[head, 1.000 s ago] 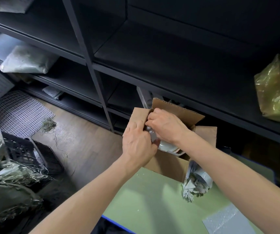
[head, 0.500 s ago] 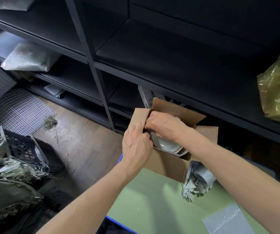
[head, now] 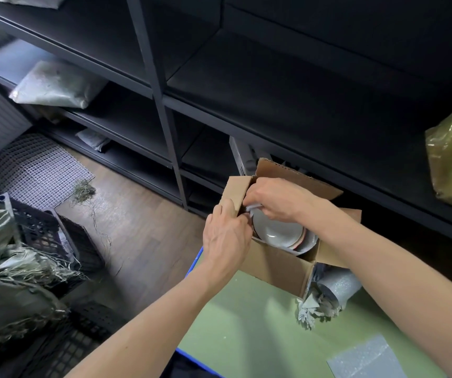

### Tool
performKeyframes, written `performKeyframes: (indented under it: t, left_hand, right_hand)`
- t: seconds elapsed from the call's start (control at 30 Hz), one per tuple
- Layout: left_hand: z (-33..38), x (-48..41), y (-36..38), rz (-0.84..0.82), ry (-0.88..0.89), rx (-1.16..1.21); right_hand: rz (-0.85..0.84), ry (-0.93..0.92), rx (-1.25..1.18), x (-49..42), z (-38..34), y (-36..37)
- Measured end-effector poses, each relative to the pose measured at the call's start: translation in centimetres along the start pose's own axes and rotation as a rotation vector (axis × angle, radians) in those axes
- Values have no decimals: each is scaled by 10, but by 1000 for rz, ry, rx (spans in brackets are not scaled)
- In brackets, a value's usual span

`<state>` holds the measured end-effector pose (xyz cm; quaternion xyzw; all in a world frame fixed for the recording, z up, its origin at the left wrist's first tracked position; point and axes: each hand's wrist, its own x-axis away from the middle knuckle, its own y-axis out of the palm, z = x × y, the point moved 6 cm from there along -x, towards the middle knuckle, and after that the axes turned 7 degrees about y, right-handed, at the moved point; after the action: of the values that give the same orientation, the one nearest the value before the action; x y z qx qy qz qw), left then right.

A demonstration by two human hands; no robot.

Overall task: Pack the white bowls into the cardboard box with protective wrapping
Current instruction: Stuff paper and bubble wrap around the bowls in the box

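Note:
An open cardboard box (head: 276, 266) stands at the far edge of the green table (head: 252, 331). Inside it, white bowls (head: 275, 229) lie stacked on their side. My right hand (head: 276, 199) reaches into the box's left corner and pinches a piece of white wrapping (head: 254, 207) above the bowls. My left hand (head: 227, 238) is at the box's left wall, with its fingers curled at the corner by the bowls' rim; the fingertips are hidden.
A foam roll and crumpled paper (head: 325, 298) lie right of the box. A foam sheet (head: 366, 358) is at the table's near right. Dark shelving (head: 274, 85) rises behind. Black crates (head: 44, 236) with sacks stand on the floor at left.
The bowls show more clearly now. My right hand has shifted slightly left toward the box corner, and my left hand has moved a little lower along the left wall.

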<state>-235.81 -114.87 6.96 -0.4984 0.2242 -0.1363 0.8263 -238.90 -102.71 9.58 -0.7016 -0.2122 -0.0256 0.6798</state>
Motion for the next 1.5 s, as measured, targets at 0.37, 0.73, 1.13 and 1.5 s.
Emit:
performKeyframes:
  t: [0.37, 0.73, 1.13, 1.5]
  left_hand:
    - [-2, 3, 3, -37, -22, 10]
    - [-2, 4, 1, -21, -14, 14]
    - [-1, 4, 1, -56, -18, 31]
    - [-3, 4, -1, -85, -28, 58]
  right_hand:
    - [-142, 62, 38, -8, -3, 4]
    - [49, 100, -19, 5, 5, -17]
    - [186, 153, -53, 10, 8, -16]
    - [220, 166, -151, 23, 0, -13]
